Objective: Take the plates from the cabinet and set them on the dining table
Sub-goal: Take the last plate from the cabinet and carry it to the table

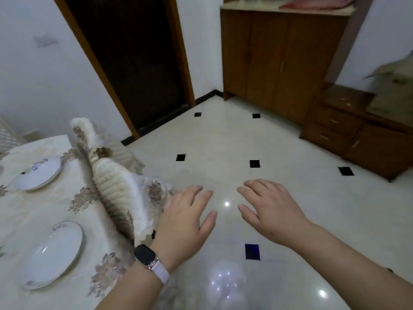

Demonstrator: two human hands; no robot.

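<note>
Two white plates lie on the dining table [20, 220] at the left, on a cream floral tablecloth: a far plate [39, 173] and a near plate [53, 256]. A tall wooden cabinet [279, 61] with closed doors stands against the far wall. My left hand [185, 222], with a watch on its wrist, hovers over the floor just right of the table, fingers relaxed and holding nothing. My right hand [270, 211] is beside it, fingers spread, also empty.
A chair with a cream quilted cover [116, 186] stands at the table's right side. A low wooden drawer unit [348, 130] lines the right wall. A dark doorway [134, 63] is behind. The glossy tiled floor [223, 153] stretches between table and cabinet.
</note>
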